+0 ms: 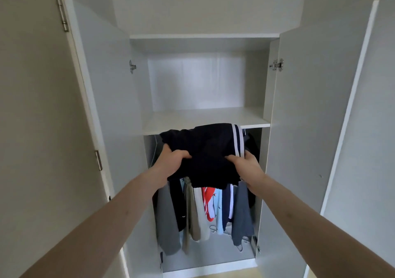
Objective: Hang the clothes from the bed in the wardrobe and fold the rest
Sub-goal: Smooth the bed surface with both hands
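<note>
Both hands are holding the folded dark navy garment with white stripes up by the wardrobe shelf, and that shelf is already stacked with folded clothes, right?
Not quite. In the head view the white wardrobe shelf is bare. Left hand and right hand do hold the folded dark navy garment with white stripes at its front edge.

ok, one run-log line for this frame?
stage: stowing folded garment | left hand: grips dark garment | right hand: grips same | position: at shelf edge | below: hung clothes

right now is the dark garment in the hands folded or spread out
Folded. The dark garment is a compact bundle gripped by the left hand and right hand, in front of the shelf.
</note>
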### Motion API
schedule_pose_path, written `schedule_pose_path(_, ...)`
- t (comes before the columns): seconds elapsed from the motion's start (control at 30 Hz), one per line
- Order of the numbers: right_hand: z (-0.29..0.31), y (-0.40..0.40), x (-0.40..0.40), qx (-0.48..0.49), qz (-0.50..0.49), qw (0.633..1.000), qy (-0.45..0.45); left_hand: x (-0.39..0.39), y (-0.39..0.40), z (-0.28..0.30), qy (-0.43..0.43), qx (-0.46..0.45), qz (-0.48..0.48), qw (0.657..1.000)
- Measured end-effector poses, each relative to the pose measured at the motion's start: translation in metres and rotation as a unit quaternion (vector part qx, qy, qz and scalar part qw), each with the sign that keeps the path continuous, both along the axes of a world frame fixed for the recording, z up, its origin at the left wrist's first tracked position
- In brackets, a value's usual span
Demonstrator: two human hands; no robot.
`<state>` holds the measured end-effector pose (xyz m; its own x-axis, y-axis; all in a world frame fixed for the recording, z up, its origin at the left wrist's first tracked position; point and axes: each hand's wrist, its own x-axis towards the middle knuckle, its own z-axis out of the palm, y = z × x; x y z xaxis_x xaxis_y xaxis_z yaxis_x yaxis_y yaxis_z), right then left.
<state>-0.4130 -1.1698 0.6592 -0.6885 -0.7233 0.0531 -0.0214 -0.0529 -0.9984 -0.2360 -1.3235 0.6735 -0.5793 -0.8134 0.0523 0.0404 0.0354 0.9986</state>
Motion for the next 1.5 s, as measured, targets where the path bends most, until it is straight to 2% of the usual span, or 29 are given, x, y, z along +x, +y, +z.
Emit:
schedule_pose_path(0.4, 0.033, -0.176, -0.132, 0.001, 0.057, 0.998, 0.020, -0.112, -0.155, 0.025, 0.025, 0.027, 0.066, 0.997)
schedule_pose_path(0.83, 0.039, -0.388, -0.185, 0.021, 0.063, 0.998, 0.011, -0.165, -0.358, 0.052, -0.081, -0.009, 0.080, 0.993)
schedule_pose_path(1.1, 0.032, -0.503, -0.193, 0.089, 0.092, 0.992, -0.023, -0.182, -0.478, 0.044, -0.150, -0.036, 0.142, 0.978)
schedule_pose_path(1.23, 0.016, -0.548, -0.194, 0.078, 0.096, 0.992, 0.016, -0.186, -0.516, 0.035, -0.180, -0.059, 0.180, 0.965)
schedule_pose_path(1.3, 0.008, -0.564, -0.193, 0.081, 0.089, 0.991, 0.061, -0.187, -0.529, 0.029, -0.231, -0.101, 0.177, 0.951)
schedule_pose_path(1.37, 0.003, -0.577, -0.191, 0.092, 0.086, 0.985, 0.115, -0.189, -0.541, 0.027, -0.309, -0.156, 0.182, 0.921)
schedule_pose_path(1.43, -0.001, -0.582, -0.189, 0.106, 0.086, 0.981, 0.140, -0.189, -0.544, 0.028, -0.387, -0.206, 0.233, 0.868)
schedule_pose_path(1.5, -0.005, -0.582, -0.187, 0.115, 0.093, 0.976, 0.158, -0.191, -0.539, 0.028, -0.393, -0.315, 0.291, 0.813)
